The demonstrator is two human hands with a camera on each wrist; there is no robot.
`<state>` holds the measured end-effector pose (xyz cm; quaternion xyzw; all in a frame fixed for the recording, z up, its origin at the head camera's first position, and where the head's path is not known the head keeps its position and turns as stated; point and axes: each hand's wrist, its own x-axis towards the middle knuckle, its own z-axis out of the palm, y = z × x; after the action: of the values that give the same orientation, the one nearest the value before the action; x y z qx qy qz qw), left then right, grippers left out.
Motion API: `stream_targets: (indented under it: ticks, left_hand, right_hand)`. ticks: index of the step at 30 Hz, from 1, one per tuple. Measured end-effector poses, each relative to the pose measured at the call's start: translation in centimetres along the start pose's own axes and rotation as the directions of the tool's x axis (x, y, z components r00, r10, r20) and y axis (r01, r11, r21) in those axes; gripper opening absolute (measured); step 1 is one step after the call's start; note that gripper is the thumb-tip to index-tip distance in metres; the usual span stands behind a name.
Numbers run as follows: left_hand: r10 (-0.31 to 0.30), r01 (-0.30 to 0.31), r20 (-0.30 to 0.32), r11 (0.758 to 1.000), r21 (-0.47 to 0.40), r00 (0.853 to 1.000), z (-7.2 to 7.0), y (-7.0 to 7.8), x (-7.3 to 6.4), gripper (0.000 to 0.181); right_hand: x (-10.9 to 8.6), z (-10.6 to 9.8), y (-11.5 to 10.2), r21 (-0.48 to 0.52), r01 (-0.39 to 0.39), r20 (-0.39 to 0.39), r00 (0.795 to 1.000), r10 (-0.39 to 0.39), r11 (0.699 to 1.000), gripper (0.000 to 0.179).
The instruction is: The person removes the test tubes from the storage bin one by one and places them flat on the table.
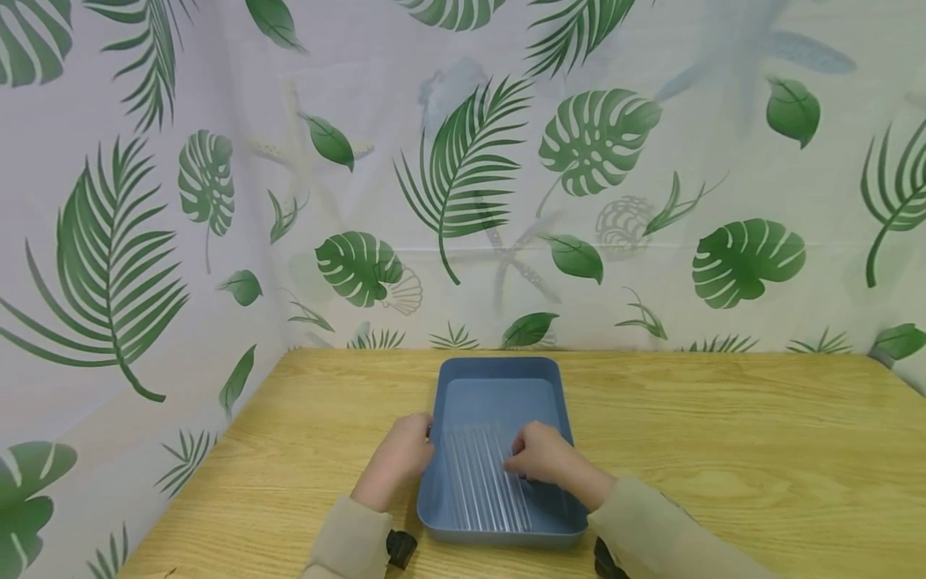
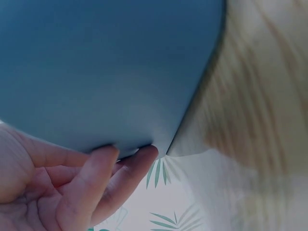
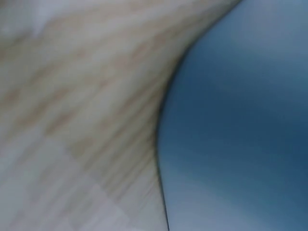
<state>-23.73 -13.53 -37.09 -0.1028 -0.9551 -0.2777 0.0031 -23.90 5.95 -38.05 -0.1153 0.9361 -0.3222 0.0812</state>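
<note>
A blue rectangular tray (image 1: 499, 398) lies on the wooden table. Inside it, several thin clear tubes (image 1: 477, 482) are lined up side by side, running lengthwise over its left and near part. My left hand (image 1: 407, 444) holds the tray's left side; the left wrist view shows bent fingers (image 2: 130, 175) with their tips against the outer wall of the tray. My right hand (image 1: 544, 455) is over the tray, its curled fingers pinching the upper part of the rightmost tube. The right wrist view shows only the tray's outer wall (image 3: 231, 125) and the table.
The wooden table (image 1: 723, 450) extends to both sides of the tray. Behind it and along the left hangs a white cloth (image 1: 637, 281) printed with green leaves. Dark wrist-worn devices (image 1: 400, 548) show beneath the sleeves, close to the tray's near edge.
</note>
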Motion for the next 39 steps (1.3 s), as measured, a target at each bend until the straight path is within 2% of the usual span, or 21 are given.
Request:
stream_targets:
  ticks: [9,20,31,39]
  left_hand:
    - [0.0,0.0,-0.007,1.0,0.025,1.0,0.07,0.34,0.16,0.024]
    - [0.022,-0.022,-0.011,0.999,0.038,1.0,0.0,0.22,0.14,0.023]
    - [0.014,-0.014,-0.008,0.999,0.038,1.0,0.01,0.32,-0.01,0.025]
    - [0.01,-0.01,-0.002,1.0,0.023,1.0,-0.03,0.24,-0.08,0.027]
  right_hand:
    - [0.21,0.17,0.12,-0.012,0.014,-0.021,1.0,-0.014,1.0,0.026]
    - [0.45,0.07,-0.19,0.011,-0.077,-0.006,0.997,0.077,0.997,0.016]
    - [0.47,-0.07,-0.37,0.09,-0.162,0.024,0.987,0.16,0.983,0.01]
    - [0.43,-0.49,-0.08,0.192,-0.167,0.016,0.986,0.167,0.967,0.006]
